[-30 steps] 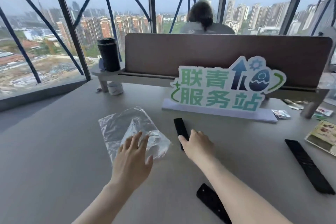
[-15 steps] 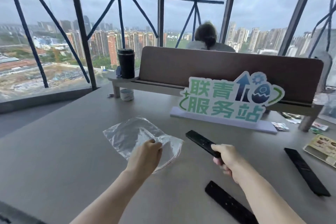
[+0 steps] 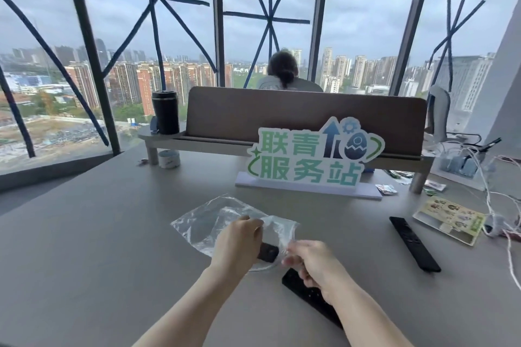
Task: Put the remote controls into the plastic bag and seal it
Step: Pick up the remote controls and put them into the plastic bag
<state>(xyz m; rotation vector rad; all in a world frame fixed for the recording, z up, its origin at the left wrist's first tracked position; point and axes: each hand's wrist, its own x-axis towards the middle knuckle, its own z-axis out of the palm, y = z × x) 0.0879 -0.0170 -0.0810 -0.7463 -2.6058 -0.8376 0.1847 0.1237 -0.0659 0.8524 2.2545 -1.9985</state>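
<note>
A clear plastic bag (image 3: 210,221) lies on the grey table (image 3: 98,234). My left hand (image 3: 239,244) pinches the bag's open edge. The end of a short black remote (image 3: 267,252) shows at the bag's mouth, between my two hands, with the rest of it hidden by my left hand. My right hand (image 3: 313,266) is blurred, its fingers curled beside the bag's mouth, and I cannot make out what it holds. A second black remote (image 3: 300,289) lies under my right wrist. A long third remote (image 3: 414,245) lies apart at the right.
A green-lettered sign (image 3: 310,160) stands behind the bag. A desk riser (image 3: 197,144) carries a black tumbler (image 3: 165,113), with a tape roll (image 3: 168,159) under it. A booklet (image 3: 448,218) and cables (image 3: 501,205) lie at the right. A person (image 3: 284,73) sits beyond the divider.
My right hand carried the short remote left to the bag's mouth, and its end now sits there. My left hand kept hold of the bag's edge. The camera tilted up.
</note>
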